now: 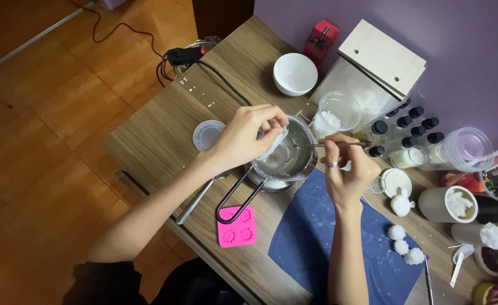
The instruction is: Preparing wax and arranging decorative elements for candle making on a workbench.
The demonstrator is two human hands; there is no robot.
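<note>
My left hand holds a small tilted clear plastic cup with white stuff in it over a steel melting pot. The pot sits on a small burner and has a black loop handle pointing toward me. My right hand, with a ring on one finger, grips a thin metal spoon whose tip reaches into the pot. Both hands are close together at the pot's rim.
A pink silicone mould and a dark blue mat with three white lumps lie near me. A clear lid, white bowl, plastic cup of white flakes, several dark-capped bottles, wooden box and jars surround the pot.
</note>
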